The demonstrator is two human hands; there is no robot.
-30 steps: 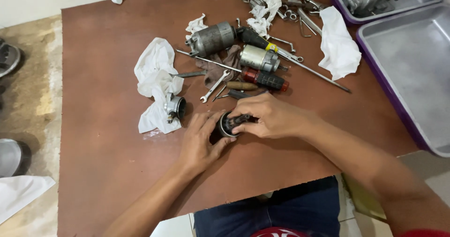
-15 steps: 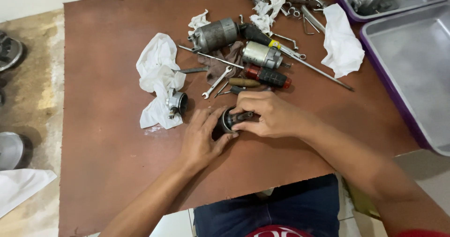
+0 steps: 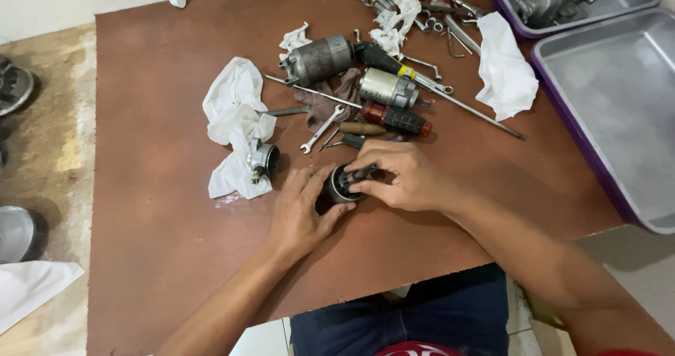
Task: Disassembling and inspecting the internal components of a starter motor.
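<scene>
My left hand cups a small dark round metal housing that rests on the brown table. My right hand pinches a short dark tool whose tip reaches into the housing's open top. Both hands sit near the table's front edge, just below a cluster of parts. The inside of the housing is mostly hidden by my fingers.
Behind my hands lie a grey motor body, a silver cylinder, a red-handled screwdriver, a wrench, white rags and a small metal part. Two grey trays stand at the right.
The view has shifted slightly. My hands stay on the housing, with the right fingers working the tool at its top.
</scene>
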